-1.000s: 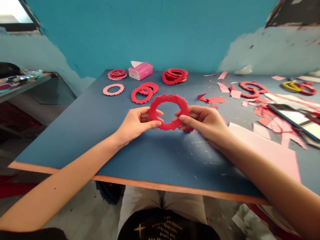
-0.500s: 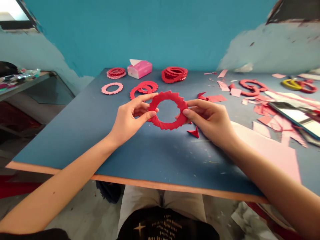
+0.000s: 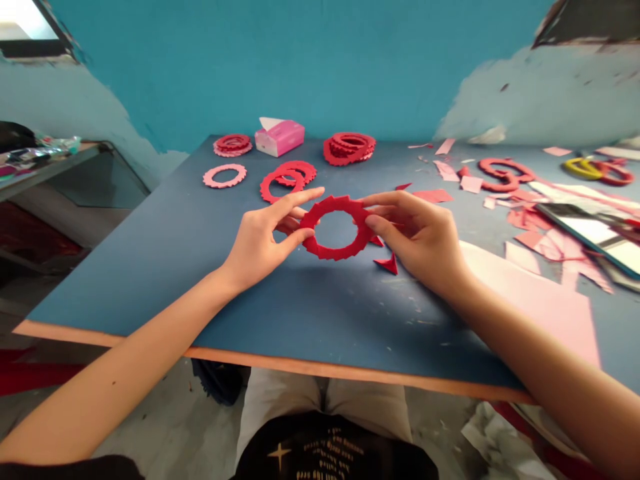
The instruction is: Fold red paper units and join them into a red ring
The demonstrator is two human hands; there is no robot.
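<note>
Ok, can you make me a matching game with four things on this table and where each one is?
Things:
1. pink tissue box
2. pink zigzag paper ring
3. red zigzag paper ring
4. small red paper triangle

Places:
A. between the left hand and the right hand
B. just beside the right hand
C. lying flat by itself
D. at the far edge of the blue table

Pairs: 1-D, 2-C, 3-A, 4-B

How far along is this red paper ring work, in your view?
Done: a stack of red zigzag-edged paper rings sits on the blue table. In hand: the left hand and right hand hold one similar red ring. Remaining: a large pink paper sheet lies nearby, apparently still to be cut.
</note>
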